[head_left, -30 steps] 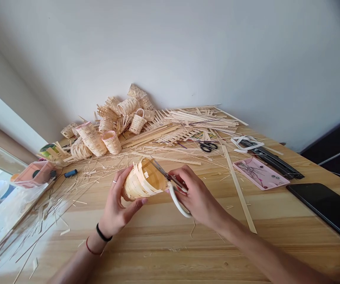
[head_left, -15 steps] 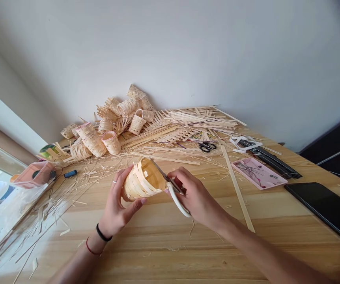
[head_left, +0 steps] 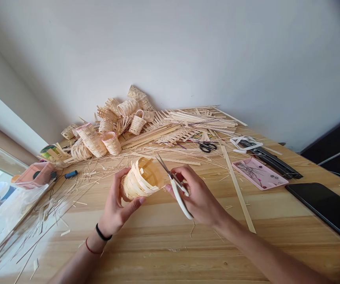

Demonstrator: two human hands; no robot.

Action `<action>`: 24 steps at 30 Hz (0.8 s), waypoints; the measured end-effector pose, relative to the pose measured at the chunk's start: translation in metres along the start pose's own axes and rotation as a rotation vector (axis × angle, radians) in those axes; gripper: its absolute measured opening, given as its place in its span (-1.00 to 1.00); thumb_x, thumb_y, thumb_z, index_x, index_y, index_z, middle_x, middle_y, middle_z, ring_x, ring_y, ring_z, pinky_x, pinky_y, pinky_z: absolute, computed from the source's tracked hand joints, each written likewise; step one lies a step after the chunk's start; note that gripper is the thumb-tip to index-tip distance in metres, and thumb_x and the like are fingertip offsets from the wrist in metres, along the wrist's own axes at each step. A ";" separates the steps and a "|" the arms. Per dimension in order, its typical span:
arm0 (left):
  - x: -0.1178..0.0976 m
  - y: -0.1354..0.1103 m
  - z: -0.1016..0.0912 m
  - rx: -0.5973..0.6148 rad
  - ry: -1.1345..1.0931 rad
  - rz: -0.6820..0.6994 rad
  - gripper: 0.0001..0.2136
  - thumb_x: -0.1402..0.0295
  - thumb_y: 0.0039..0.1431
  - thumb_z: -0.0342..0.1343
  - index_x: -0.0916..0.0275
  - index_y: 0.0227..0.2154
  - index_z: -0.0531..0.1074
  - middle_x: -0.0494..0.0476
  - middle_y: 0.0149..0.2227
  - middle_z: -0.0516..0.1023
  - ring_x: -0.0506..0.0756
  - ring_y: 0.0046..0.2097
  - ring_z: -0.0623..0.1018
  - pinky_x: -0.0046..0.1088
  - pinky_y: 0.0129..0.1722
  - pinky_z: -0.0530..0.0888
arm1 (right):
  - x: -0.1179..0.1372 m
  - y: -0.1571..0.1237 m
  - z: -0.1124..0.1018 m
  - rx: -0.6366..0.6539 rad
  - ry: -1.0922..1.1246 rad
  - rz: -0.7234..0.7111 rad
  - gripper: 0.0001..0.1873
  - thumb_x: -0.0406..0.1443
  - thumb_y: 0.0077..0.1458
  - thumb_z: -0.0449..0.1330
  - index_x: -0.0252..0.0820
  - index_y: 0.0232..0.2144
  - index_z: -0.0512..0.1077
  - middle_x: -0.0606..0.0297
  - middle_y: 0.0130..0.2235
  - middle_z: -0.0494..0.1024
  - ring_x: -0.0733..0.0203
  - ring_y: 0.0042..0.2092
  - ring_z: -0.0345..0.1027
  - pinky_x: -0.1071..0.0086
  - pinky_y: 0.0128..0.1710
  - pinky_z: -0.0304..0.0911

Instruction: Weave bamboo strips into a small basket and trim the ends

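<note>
My left hand (head_left: 118,195) grips a small woven bamboo basket (head_left: 142,178), which lies on its side with its open mouth facing right. Its rim has loose, uneven strip ends. My right hand (head_left: 198,193) holds white-handled scissors (head_left: 178,195) just right of the basket. Their thin metal blades (head_left: 164,167) point up and left, close beside the rim. I cannot tell whether they touch it. The basket's underside is hidden by my left fingers.
Several finished baskets and bundled bamboo strips (head_left: 111,126) are heaped at the back of the wooden table (head_left: 170,252). Loose slivers litter it. Black scissors (head_left: 208,147), a pink tray (head_left: 258,173), a black phone (head_left: 324,209) and a pink container (head_left: 35,175) lie around.
The scissor blades have moved off the basket's mouth to the right and now point more steeply upward. The basket has turned slightly in my left hand.
</note>
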State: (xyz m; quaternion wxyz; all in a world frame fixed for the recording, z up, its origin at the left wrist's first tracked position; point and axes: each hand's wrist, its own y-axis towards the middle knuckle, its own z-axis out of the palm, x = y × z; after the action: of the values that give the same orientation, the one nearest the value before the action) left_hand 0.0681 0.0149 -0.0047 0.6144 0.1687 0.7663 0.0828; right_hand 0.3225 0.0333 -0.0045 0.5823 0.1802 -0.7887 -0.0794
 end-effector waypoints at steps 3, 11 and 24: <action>-0.001 0.001 -0.001 0.067 -0.093 -0.037 -0.33 0.26 0.15 0.43 0.04 0.27 0.27 0.19 0.22 0.43 0.29 0.21 0.44 -0.23 0.17 0.42 | 0.000 -0.001 0.000 0.027 0.016 -0.003 -0.81 -0.19 0.24 0.26 -0.10 -0.14 0.41 0.19 -0.13 0.42 0.12 -0.19 0.37 0.28 -0.28 0.43; 0.001 0.004 -0.008 0.204 -0.225 -0.083 -0.32 0.22 0.10 0.45 0.00 0.29 0.38 0.16 0.23 0.48 0.28 0.20 0.49 -0.29 0.17 0.44 | 0.000 -0.001 -0.001 0.065 0.007 -0.018 -0.83 -0.27 0.20 0.22 -0.10 -0.14 0.43 0.20 -0.13 0.42 0.12 -0.20 0.36 0.27 -0.27 0.39; -0.004 0.009 -0.014 0.246 -0.248 -0.084 -0.33 0.21 0.03 0.49 0.06 0.24 0.48 0.21 0.17 0.55 0.31 0.15 0.56 -0.30 0.09 0.51 | -0.002 -0.001 -0.002 0.128 0.033 0.022 -0.85 -0.31 0.14 0.25 -0.09 -0.23 0.36 0.28 -0.20 0.43 0.16 -0.24 0.34 0.32 -0.31 0.29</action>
State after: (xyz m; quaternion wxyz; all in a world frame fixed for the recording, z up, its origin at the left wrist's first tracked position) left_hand 0.0568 0.0232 0.0050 0.6820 0.2194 0.6952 -0.0587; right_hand 0.3249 0.0336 -0.0060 0.5835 0.2098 -0.7843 -0.0196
